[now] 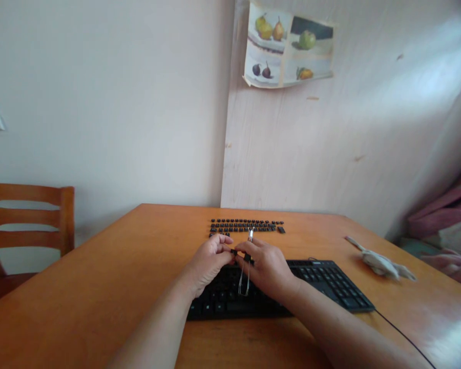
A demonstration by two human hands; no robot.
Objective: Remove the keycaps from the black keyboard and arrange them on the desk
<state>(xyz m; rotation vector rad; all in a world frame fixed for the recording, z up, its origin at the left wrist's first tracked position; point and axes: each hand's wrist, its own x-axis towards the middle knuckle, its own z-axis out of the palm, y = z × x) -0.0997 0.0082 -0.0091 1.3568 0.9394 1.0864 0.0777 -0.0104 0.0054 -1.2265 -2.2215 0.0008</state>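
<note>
Left hand [209,262] pinches small black keycap [234,252]; right hand [268,265] grips wire puller [247,257]; both above keyboard [259,308]. Loose keycap rows [243,225] lie toward back edge of table [138,266]; left side open.

A person's left hand [209,260] pinches a small black keycap [234,252] as the right hand [271,266] grips a wire tool [241,282] over a black keyboard [326,282] on a wooden table [100,287]. Loose keycaps [243,225] lie in rows beyond. A crumpled pale cloth [380,262] rests at right, fruit pictures [288,46] hang on the wall [146,102], and a wooden chair [26,193] stands at left.
</note>
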